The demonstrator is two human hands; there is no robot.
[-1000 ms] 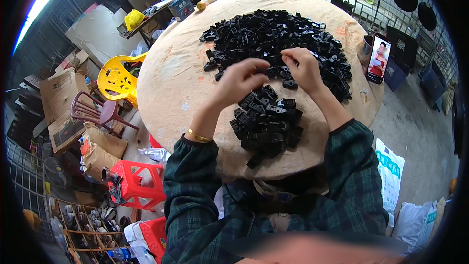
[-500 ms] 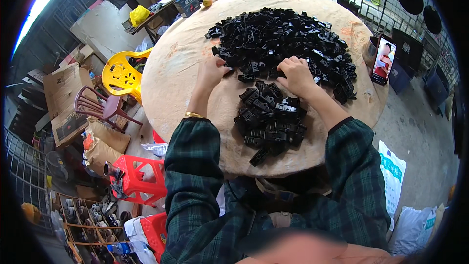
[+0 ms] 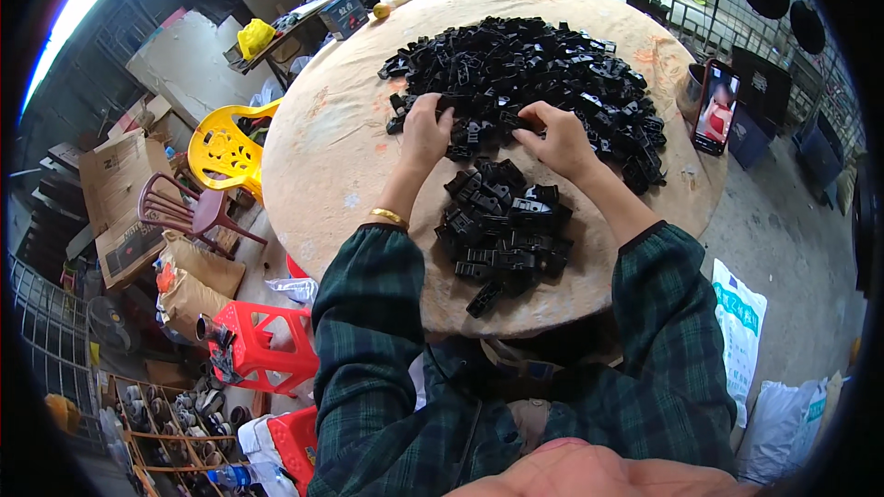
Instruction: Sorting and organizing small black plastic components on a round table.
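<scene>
Head view, looking down on a round tan tabletop (image 3: 350, 156) with a worn, stained surface.

Large heap of small black plastic clip-like parts (image 3: 534, 64) covers the far half of the table. A second, smaller pile of the same black parts (image 3: 502, 235) lies nearer the person, close to the table's near edge. The two are just apart, with a few loose pieces between them.

Left hand (image 3: 425, 132): at the near edge of the large heap, fingers curled down onto the black parts and touching them. Whether they pinch one piece cannot be told. A gold bangle (image 3: 389, 215) sits on the wrist.

Right hand (image 3: 557, 138): also at the heap's near edge, fingers bent and closed around a black part at the fingertips; the piece itself is hard to separate from those under it.

Both forearms wear dark green plaid sleeves (image 3: 368, 313).

Surroundings: a phone with a lit screen (image 3: 715, 106) stands propped at the table's right rim. Left of the table, on the floor, a yellow plastic chair (image 3: 221, 149), a dark red chair (image 3: 184, 212), a red plastic stool (image 3: 262, 345) and cardboard boxes (image 3: 115, 189).
</scene>
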